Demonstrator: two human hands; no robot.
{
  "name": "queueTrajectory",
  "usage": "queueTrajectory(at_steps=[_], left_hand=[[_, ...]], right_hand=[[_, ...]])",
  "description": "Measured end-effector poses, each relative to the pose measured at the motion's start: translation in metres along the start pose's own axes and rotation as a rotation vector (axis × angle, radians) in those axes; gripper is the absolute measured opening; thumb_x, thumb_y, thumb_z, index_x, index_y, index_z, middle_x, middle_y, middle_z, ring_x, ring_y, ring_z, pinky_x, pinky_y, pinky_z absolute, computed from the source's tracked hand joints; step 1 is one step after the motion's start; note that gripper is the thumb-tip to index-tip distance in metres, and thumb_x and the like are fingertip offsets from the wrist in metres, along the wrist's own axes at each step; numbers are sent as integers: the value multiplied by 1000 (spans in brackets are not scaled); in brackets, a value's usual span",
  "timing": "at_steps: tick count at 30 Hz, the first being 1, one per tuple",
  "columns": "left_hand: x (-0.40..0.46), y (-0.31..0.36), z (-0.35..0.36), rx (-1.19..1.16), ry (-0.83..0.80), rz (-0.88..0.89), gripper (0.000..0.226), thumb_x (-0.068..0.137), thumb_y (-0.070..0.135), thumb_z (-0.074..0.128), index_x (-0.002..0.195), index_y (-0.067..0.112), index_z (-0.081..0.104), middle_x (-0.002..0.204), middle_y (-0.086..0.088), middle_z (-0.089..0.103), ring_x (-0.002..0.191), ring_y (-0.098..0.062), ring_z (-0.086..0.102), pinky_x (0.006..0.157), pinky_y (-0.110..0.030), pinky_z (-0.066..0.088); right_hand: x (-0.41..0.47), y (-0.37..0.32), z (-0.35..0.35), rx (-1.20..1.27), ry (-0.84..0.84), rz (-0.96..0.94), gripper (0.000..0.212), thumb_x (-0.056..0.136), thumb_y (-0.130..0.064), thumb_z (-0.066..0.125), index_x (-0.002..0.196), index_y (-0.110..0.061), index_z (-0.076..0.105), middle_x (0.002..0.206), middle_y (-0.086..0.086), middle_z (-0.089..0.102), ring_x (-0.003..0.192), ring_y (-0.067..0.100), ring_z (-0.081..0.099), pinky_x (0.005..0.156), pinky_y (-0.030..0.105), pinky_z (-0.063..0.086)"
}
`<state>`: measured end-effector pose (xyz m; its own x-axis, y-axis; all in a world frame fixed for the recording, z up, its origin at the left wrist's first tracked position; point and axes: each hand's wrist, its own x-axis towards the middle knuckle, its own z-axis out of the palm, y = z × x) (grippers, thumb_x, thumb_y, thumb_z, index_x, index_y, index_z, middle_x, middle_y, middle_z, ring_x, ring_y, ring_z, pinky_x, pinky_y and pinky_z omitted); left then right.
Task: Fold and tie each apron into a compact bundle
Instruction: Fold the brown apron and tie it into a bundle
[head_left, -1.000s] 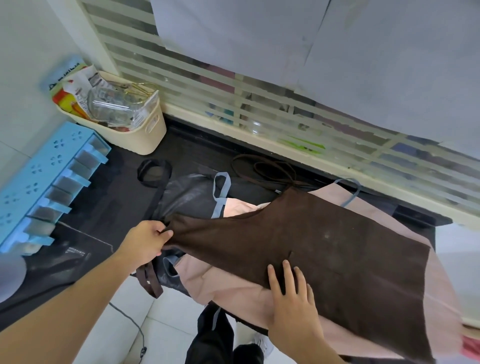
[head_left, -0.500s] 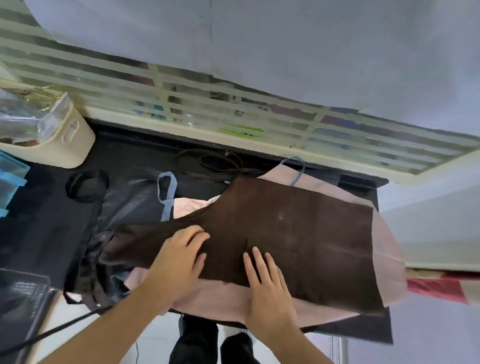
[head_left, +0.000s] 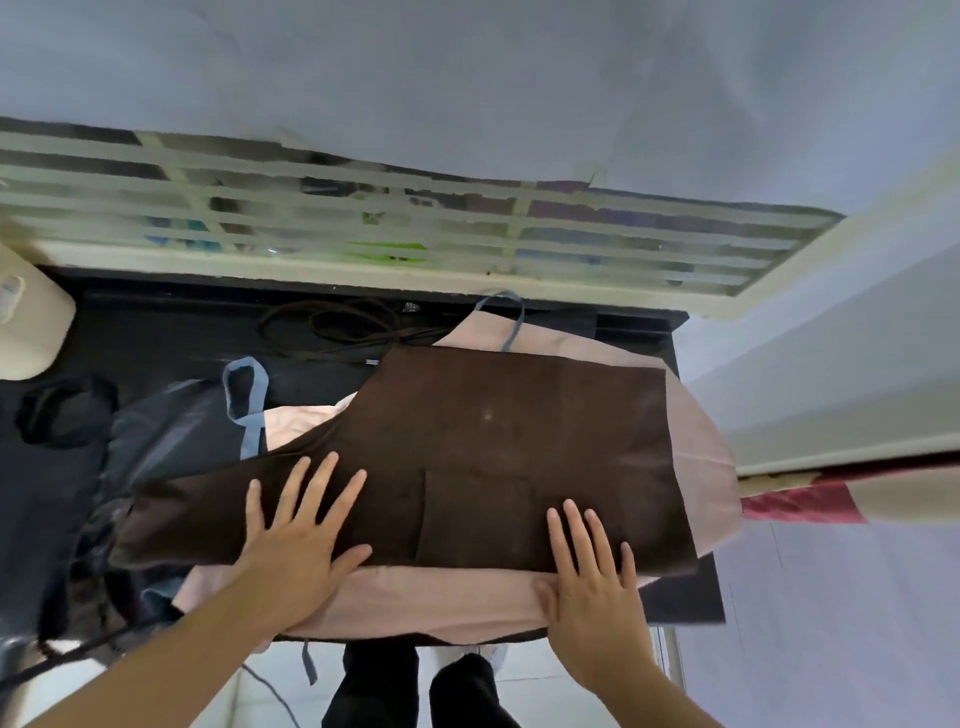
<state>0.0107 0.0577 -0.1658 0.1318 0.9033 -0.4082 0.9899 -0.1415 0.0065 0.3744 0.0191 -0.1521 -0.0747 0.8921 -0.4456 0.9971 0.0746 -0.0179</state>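
The dark counter (head_left: 171, 332) has bare surface at the far left, between the cream basket (head_left: 31, 332) and the brown apron (head_left: 493, 457). Coiled brown straps (head_left: 332, 325) lie behind the apron and take the strip along the louvred window (head_left: 363, 223). A black loop (head_left: 62, 410) and a blue loop (head_left: 244, 384) lie on the left. Both hands lie flat on the apron's near edge, left hand (head_left: 296, 540) and right hand (head_left: 592, 582), with open cloth between them. The wall (head_left: 831, 364) closes the right side.
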Motion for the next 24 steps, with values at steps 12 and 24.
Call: queueTrajectory(at_steps=[12,24], left_hand=[[1,40,-22,-101,-12,70,70,60,30,93,127,22,72,130,0,66,118,-24,67,97,-47,56],[44,-31,-157,-107,-351,-117,28,87,14,52,75,37,60,77,10,64,72,-6,63,60,-25,46]], right_hand=[[24,26,-45,79,170,-61,35,59,-14,95,86,-18,72,75,-5,68,62,14,64,52,26,56],[66,50,-125,118,0,56,24,96,-22,48,74,-27,55,63,-9,60,57,10,58,54,23,51]])
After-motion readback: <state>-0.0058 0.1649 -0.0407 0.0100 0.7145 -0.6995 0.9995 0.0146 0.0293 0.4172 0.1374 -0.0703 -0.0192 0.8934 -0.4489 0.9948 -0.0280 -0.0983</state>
